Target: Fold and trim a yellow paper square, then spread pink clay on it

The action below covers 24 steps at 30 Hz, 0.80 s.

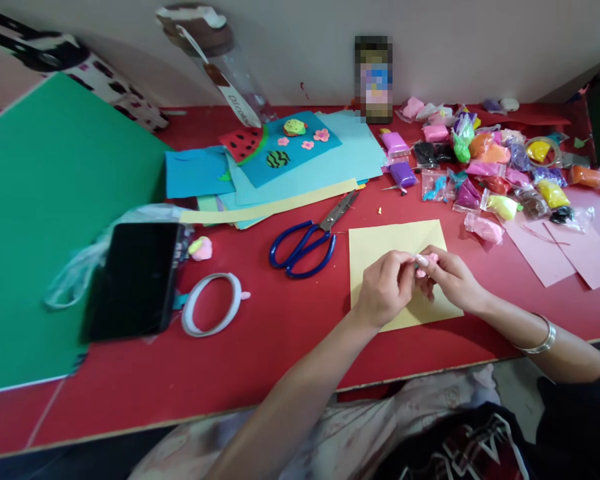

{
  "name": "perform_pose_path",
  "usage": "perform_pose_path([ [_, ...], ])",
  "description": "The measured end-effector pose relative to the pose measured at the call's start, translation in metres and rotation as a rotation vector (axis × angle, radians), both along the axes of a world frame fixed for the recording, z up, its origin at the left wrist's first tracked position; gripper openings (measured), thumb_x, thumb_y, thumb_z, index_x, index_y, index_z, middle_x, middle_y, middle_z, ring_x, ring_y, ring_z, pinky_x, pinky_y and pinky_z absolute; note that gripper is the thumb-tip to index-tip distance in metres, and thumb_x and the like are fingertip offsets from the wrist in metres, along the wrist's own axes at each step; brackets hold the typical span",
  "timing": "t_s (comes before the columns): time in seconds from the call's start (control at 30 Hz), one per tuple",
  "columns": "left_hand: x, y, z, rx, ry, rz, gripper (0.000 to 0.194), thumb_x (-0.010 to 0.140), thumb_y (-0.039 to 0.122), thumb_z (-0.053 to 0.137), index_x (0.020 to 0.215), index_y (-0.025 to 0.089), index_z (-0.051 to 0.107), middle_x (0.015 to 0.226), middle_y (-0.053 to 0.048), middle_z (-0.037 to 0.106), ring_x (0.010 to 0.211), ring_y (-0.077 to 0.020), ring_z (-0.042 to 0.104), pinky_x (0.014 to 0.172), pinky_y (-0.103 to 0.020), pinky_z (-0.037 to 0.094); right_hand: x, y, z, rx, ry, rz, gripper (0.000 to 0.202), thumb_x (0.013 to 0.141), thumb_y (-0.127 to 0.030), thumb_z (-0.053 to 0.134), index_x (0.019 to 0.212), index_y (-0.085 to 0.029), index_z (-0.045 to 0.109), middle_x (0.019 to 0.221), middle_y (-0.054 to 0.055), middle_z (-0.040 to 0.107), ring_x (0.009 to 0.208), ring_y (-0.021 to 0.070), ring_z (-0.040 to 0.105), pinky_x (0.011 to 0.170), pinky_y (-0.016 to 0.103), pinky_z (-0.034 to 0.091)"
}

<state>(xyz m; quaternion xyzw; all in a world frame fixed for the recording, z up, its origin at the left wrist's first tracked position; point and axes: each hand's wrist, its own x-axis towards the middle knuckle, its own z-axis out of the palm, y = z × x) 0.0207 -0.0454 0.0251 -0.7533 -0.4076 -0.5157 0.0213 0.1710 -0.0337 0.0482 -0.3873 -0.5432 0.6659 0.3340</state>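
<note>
My left hand and my right hand meet over a sheet of pale yellow paper on the red table. Between their fingertips is a small lump of pink modelling clay, partly hidden by the fingers. Both hands are closed in a pinch on it. Left of the paper lies a pair of scissors with blue handles, blades parted slightly. Behind the sheet sits a tiny yellow scrap.
Bagged coloured clay crowds the back right. A phone leans on the wall. Leftward are blue papers with clay shapes, a clear bottle, a roll of tape, a black tablet and a green board.
</note>
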Motion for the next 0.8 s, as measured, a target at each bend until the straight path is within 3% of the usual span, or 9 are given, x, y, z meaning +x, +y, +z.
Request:
perform_pose_path([
  [0.13,-0.0002,0.0019,0.0011,-0.1,-0.131,0.018,0.003,0.093,0.018,0.054,0.091,0.019,0.052,0.07,0.002,0.065,0.056,-0.0074,0.063,0.053,-0.015,0.047,0.002,0.0007,0.0015,0.132,-0.033,-0.027,0.042,0.084,-0.058,0.06,0.079,-0.017,0.053,0.051,-0.006,0.052,0.036,0.0057,0.048,0.035,0.018,0.038],
  [0.3,-0.0046,0.0054,0.0003,-0.164,-0.248,0.06,0.005,0.092,0.019,0.055,0.088,0.019,0.052,0.067,0.003,0.064,0.056,-0.0075,0.062,0.055,-0.016,0.049,0.0038,0.0062,0.0008,0.039,0.066,0.023,0.042,0.083,-0.058,0.061,0.081,-0.017,0.054,0.056,-0.005,0.052,0.042,0.0072,0.051,0.041,0.021,0.042],
  [0.43,-0.0028,0.0021,-0.0018,-0.193,-0.219,0.046,0.006,0.092,0.023,0.054,0.087,0.02,0.053,0.068,0.002,0.065,0.057,-0.0089,0.062,0.054,-0.017,0.049,0.0022,0.0058,0.0002,0.012,-0.02,0.038,0.052,0.071,-0.061,0.071,0.091,-0.016,0.055,0.058,-0.004,0.058,0.048,0.0096,0.056,0.046,0.023,0.047],
  [0.53,-0.0013,-0.0001,-0.0006,-0.215,-0.199,0.011,0.004,0.091,0.022,0.055,0.088,0.02,0.054,0.069,0.002,0.066,0.057,-0.0086,0.063,0.053,-0.017,0.049,0.0014,0.0035,-0.0002,0.088,-0.101,0.037,0.043,0.076,-0.056,0.07,0.085,-0.017,0.055,0.054,-0.004,0.057,0.046,0.0089,0.056,0.046,0.022,0.045],
  [0.6,-0.0019,0.0004,0.0011,-0.196,-0.193,0.004,0.003,0.091,0.019,0.055,0.088,0.02,0.054,0.069,0.002,0.066,0.057,-0.0081,0.062,0.053,-0.016,0.048,0.0017,0.0028,-0.0011,0.118,-0.06,0.026,0.04,0.082,-0.055,0.064,0.08,-0.016,0.057,0.055,-0.004,0.057,0.045,0.008,0.055,0.046,0.022,0.045],
  [0.8,-0.0086,0.0072,0.0042,-0.072,-0.155,0.066,0.003,0.09,0.016,0.057,0.089,0.018,0.055,0.07,0.002,0.066,0.057,-0.0075,0.062,0.055,-0.016,0.049,0.0027,0.005,-0.0042,0.053,0.154,-0.069,0.033,0.082,-0.048,0.067,0.076,-0.016,0.059,0.059,-0.003,0.059,0.043,0.0088,0.056,0.04,0.022,0.046],
])
